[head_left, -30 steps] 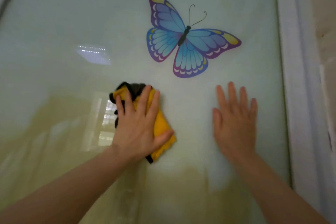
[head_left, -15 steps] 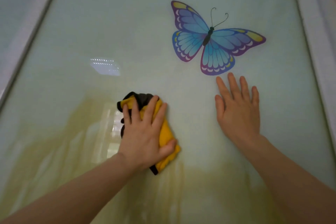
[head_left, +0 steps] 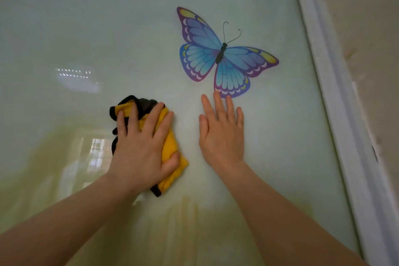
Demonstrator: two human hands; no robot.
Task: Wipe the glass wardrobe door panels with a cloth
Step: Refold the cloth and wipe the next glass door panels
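Observation:
A pale green glass door panel [head_left: 108, 28] fills the head view. A folded yellow cloth with black trim [head_left: 170, 147] lies flat against the glass at lower centre. My left hand [head_left: 142, 149] presses it to the panel with fingers spread and straight, thumb lying along the cloth's right edge. To its right, my right hand [head_left: 220, 131] rests flat on the bare glass, fingers straight and pointing up, fingertips just under a blue and purple butterfly sticker [head_left: 218, 56].
A white door frame [head_left: 336, 101] runs down the right side, with a beige wall [head_left: 371, 39] beyond it. Reflections of a window and lights show on the glass at left.
The view has swung, so the butterfly sits lower and closer to my right hand's fingertips. Both hands keep their poses on the glass; the cloth stays under my left hand.

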